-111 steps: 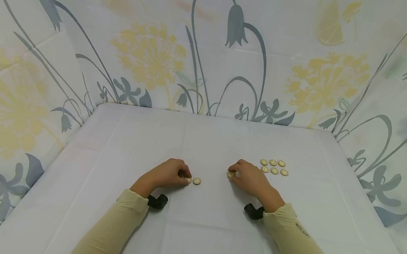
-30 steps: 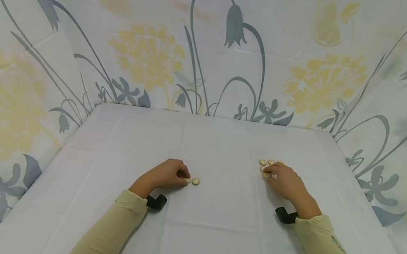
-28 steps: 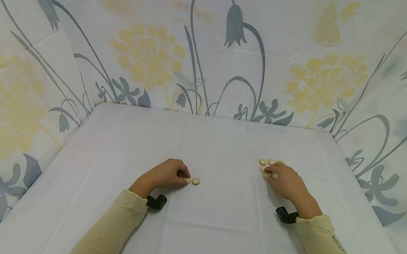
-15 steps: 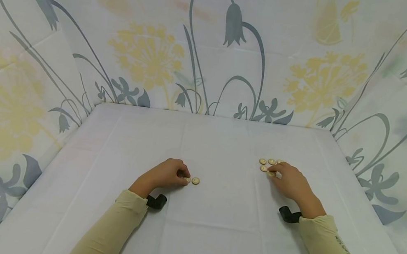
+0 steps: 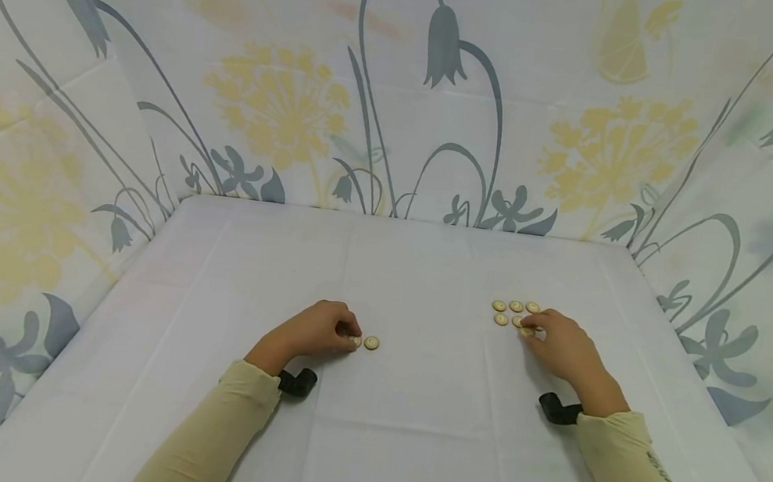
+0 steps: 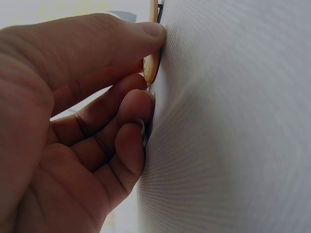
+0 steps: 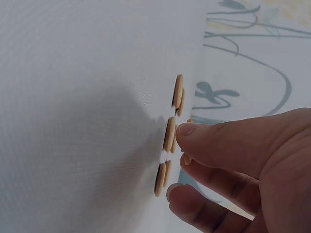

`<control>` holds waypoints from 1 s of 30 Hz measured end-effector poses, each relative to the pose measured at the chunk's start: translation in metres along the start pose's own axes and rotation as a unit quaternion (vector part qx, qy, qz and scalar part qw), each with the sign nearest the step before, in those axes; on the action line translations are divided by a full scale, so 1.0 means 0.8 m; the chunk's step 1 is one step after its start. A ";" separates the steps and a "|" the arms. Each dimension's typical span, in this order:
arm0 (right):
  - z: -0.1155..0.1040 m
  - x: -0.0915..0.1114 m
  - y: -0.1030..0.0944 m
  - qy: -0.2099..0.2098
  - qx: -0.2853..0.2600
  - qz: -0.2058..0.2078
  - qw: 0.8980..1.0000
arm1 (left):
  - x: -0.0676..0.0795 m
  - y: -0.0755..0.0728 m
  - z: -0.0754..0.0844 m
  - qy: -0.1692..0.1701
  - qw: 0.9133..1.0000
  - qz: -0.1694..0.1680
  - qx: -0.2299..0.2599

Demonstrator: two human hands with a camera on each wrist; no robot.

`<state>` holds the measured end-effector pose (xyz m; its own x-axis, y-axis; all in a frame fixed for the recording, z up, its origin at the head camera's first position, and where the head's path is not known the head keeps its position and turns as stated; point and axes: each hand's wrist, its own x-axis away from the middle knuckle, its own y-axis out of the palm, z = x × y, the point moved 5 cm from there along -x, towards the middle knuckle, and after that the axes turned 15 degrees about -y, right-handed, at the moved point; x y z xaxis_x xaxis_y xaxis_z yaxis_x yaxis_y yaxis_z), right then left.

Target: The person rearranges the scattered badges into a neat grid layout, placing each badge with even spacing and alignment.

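With thumb and forefinger, my left hand (image 5: 318,326) pinches the edge of a small round wooden disc (image 6: 151,68) at the cloth. A second disc (image 5: 372,342), pale with a dark mark on its face, lies just right of these fingertips. Further right, my right hand (image 5: 564,352) grips another wooden disc (image 7: 188,159) between thumb and fingers, raised off the cloth. It hovers at the near right of a group of discs (image 5: 516,306) laid in two rows. The fingers hide part of the near row in the head view.
White cloth (image 5: 418,276) with fold creases covers the table. Floral fabric (image 5: 399,117) stands as walls at the back and both sides. A black wrist camera (image 5: 298,383) sits beneath the left wrist, another black camera (image 5: 558,409) beneath the right.
From mid-table, my right hand has carried its disc right to the group, then along the near row toward its right end. My left hand stays put on its disc.
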<state>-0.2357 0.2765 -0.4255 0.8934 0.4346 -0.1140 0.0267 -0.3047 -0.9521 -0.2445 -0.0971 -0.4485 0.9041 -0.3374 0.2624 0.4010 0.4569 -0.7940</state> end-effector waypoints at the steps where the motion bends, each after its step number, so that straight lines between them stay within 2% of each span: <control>1: 0.001 0.001 0.000 0.002 -0.001 0.000 1.000 | 0.000 0.000 0.000 0.000 1.000 0.000 -0.001; 19: 0.024 0.012 0.003 0.040 -0.008 -0.018 0.999 | -0.001 0.000 -0.001 -0.002 1.000 0.003 0.000; 30: 0.025 0.017 0.000 0.058 -0.022 -0.027 0.998 | 0.001 -0.002 0.002 -0.001 1.000 -0.003 0.000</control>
<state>-0.2325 0.2999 -0.4326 0.9362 0.3503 -0.0275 0.0926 -0.3215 -0.9424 -0.2442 -0.0967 -0.4466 0.9023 -0.3379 0.2677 0.4057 0.4558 -0.7922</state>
